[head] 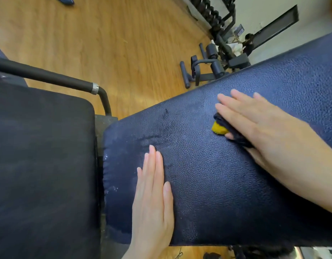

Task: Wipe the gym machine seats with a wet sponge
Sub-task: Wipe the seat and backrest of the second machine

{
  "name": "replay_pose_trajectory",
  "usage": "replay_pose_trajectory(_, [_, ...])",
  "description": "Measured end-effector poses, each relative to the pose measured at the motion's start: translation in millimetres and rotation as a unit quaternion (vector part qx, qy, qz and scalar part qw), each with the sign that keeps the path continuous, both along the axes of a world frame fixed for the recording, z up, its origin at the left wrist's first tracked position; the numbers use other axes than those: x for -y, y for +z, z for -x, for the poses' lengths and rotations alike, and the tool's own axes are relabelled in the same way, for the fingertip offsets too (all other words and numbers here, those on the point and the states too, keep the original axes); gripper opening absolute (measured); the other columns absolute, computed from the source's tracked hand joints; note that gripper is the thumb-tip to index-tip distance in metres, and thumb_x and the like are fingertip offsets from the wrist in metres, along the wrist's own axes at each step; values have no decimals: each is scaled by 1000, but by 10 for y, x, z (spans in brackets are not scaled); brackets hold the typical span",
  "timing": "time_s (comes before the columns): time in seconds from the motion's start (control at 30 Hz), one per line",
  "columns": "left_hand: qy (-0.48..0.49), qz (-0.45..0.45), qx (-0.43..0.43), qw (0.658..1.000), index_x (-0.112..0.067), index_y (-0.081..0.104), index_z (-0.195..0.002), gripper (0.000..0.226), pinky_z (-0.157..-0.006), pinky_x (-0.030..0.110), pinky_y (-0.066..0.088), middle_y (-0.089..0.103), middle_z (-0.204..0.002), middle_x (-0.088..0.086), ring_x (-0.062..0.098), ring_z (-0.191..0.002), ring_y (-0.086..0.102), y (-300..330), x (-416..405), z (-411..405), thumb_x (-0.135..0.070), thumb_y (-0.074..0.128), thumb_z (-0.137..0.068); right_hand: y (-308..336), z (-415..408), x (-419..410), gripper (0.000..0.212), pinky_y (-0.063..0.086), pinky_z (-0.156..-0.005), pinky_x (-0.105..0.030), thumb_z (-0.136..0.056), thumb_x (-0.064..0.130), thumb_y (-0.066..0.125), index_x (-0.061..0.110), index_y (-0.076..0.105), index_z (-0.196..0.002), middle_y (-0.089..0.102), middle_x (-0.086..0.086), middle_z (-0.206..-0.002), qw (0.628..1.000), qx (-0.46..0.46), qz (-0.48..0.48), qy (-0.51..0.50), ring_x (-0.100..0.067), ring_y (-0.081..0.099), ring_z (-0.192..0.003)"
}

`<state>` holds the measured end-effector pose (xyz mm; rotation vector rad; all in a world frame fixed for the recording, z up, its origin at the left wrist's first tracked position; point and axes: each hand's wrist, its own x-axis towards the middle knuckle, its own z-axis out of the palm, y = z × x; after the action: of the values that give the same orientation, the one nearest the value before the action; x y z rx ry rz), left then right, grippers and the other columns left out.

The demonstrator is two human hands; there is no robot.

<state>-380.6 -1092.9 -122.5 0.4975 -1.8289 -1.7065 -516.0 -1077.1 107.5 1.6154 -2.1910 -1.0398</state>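
Observation:
A long dark blue padded bench pad (208, 176) runs from the lower middle to the upper right, with wet streaks near its left end. My right hand (254, 126) lies flat with straight fingers on a yellow sponge with a dark scouring side (219, 128), pressing it onto the pad; only the sponge's left corner shows. My left hand (154, 199) rests flat on the pad's near left part, fingers straight and together. A second dark seat pad (42, 165) sits to the left, separated by a narrow gap.
A black metal handle bar (49, 78) with a silver ring curves down behind the left pad. Beyond is wooden floor (105, 43). A dumbbell rack (213, 15) and a black bench frame with foam rollers (208, 66) stand at the upper right.

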Motion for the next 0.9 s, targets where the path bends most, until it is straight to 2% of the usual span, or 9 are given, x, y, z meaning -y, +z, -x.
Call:
replay_pose_trajectory(0.17, [2, -1, 4, 1000, -14, 14, -158, 56, -122, 24, -2, 7, -168, -3, 15, -154, 7, -3, -26, 12, -23, 25, -104, -517, -95, 120, 48, 31, -109, -51, -81, 8, 68, -2, 57, -127, 55, -21, -135, 997, 55, -18, 49, -40, 50, -126])
replay_pose_trajectory(0.23, [-2, -5, 2, 1000, -13, 15, -158, 56, -122, 24, -1, 7, -168, -3, 15, -154, 7, 2, -17, 8, -24, 24, -104, -483, -149, -22, 41, 28, -111, -48, -85, 10, 59, 1, 59, -126, 55, -18, -135, 992, 91, -47, 78, -38, 50, -127])
replay_pose_trajectory(0.3, [-4, -4, 4, 1000, -12, 16, -158, 55, -122, 24, -1, 7, -168, -3, 15, -154, 8, 4, -12, 8, -24, 23, -104, -365, -98, -18, 46, 30, -111, -46, -79, 4, 67, 3, 60, -125, 57, -16, -134, 988, 91, -76, 101, -36, 52, -125])
replay_pose_trajectory(0.4, [-3, -5, 7, 1000, -14, 14, -158, 55, -123, 26, -2, 7, -168, -3, 13, -154, 7, 11, -4, 9, -26, 21, -104, -439, 58, 432, 49, 28, -111, -50, -78, -1, 62, 2, 58, -127, 55, -18, -134, 994, 66, -71, 53, -36, 49, -128])
replay_pose_trajectory(0.5, [-10, -3, 9, 1000, -17, 11, -158, 55, -123, 26, -2, 6, -168, -4, 12, -154, 6, 26, -5, -1, -26, 21, -104, -484, 188, 594, 38, 22, -114, -47, -95, 10, 52, 5, 53, -132, 50, -15, -140, 989, 95, -107, 26, -35, 41, -134])
replay_pose_trajectory(0.63, [-7, -3, 10, 1000, -17, 11, -158, 55, -123, 26, -3, 5, -168, -5, 12, -154, 4, 9, -8, -4, -25, 21, -104, 60, 333, 342, 45, 23, -108, -51, -93, 31, 48, 5, 57, -128, 55, -16, -136, 987, 119, -91, 58, -37, 50, -128])
replay_pose_trajectory(0.73, [-6, -3, 4, 1000, -17, 12, -158, 55, -123, 26, -2, 5, -168, -5, 12, -154, 5, 4, -17, -6, -25, 21, -104, -159, 395, 519, 39, 29, -109, -53, -95, 26, 55, 4, 57, -127, 56, -17, -133, 991, 113, -64, 27, -37, 49, -126])
replay_pose_trajectory(0.8, [-9, -6, 4, 1000, -19, 11, -158, 55, -122, 25, -2, 6, -168, -6, 12, -154, 5, 5, -18, -15, -25, 22, -104, -438, 377, 733, 37, 42, -101, -52, -97, 31, 51, 7, 55, -126, 56, -11, -129, 988, 132, -76, -7, -34, 49, -121])
replay_pose_trajectory(0.9, [-8, -9, -1, 1000, -21, 9, -157, 55, -122, 25, -2, 5, -168, -8, 12, -154, 5, 18, -7, -7, -26, 22, -104, -288, 433, 794, 42, 48, -92, -48, -96, 41, 45, 18, 51, -130, 53, 1, -133, 981, 170, -88, -23, -26, 48, -120])
